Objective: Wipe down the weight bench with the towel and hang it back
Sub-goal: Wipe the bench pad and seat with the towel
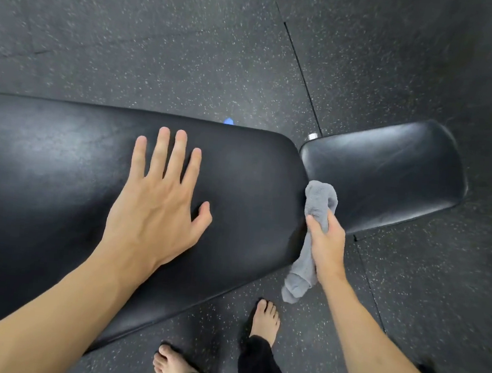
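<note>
The right hand point(326, 242) is clenching a small grey towel point(312, 237) at about four o'clock in the view, bunched so one crumpled end is sticking up above the fingers and the other is hanging limp below the wrist. The towel is pressing against the gap between the two black padded parts of the weight bench point(58, 186). The left hand point(159, 205) is lying flat and released, fingers spread, on the long pad near centre. The glossy, faintly creased seat pad point(390, 176) is angling toward two o'clock. Bare feet point(265, 320) are standing on the speckled floor point(162, 43) at six o'clock.
</note>
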Available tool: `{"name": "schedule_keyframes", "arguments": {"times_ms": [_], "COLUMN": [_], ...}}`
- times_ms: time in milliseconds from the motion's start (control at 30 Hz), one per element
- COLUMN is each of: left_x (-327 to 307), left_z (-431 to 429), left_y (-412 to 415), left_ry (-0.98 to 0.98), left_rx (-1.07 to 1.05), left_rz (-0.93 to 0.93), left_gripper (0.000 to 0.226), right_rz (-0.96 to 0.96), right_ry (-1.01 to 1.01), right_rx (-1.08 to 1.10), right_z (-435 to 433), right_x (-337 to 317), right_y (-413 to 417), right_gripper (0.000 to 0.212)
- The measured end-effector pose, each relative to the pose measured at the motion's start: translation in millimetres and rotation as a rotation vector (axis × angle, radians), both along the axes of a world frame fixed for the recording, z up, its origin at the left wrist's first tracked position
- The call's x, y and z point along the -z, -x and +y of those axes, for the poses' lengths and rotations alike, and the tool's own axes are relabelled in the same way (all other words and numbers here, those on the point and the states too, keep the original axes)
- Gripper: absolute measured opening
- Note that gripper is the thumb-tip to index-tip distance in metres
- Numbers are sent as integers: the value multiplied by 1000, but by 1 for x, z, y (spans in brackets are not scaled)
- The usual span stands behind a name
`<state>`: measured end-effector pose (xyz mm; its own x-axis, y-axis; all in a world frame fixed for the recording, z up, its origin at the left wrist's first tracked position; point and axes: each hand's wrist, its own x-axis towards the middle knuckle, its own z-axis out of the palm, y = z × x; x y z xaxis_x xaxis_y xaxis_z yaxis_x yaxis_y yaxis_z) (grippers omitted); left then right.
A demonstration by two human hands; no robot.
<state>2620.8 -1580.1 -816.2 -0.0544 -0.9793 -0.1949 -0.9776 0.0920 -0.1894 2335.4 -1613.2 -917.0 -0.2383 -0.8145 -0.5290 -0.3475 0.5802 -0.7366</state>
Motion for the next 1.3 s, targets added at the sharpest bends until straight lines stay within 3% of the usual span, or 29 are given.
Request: {"name": "schedule_keyframes", "arguments": {"times_ms": [100,233,333,400,567,733,833,1000,1167,1300], "left_x": [-1,2,0,-3,-8,-14,-23,-55,-123,-169], "left_z": [-1,-2,-2,-2,-2,0,-2,44,117,162], "left_y": [0,0,-1,-1,0,-7,-14,-69,-145,-218], "left_ry": [-11,1,-13,-23,-51,-64,-50,5,19,106], "left_rx": [-9,-8,-20,-30,-61,-57,-137,-168,-305,-394], "left_rz": [-1,2,13,26,86,247,343,156,72,23], "left_gripper": [82,81,80,79,80,77,68,67,90,84], "right_rz": [-5,-5,-8,18,4,-10,-55,-89,-85,-132], "right_ry": [22,164,288,316,243,195,247,367,446,596], "right_rx": [-159,-421,-643,-718,-650,-538,-588,-740,-913,-1114], "right_z": [-49,-123,-131,-118,-85,-42,-15,34,80,122], "right_x": [1,-8,-23,-27,-31,-44,-61,-101,-157,-191], "right_y": [-4,-61,-106,-114,-91,-100,-129,-204,-297,-366], "right_gripper": [16,43,47,50,57,56,49,49,55,58]}}
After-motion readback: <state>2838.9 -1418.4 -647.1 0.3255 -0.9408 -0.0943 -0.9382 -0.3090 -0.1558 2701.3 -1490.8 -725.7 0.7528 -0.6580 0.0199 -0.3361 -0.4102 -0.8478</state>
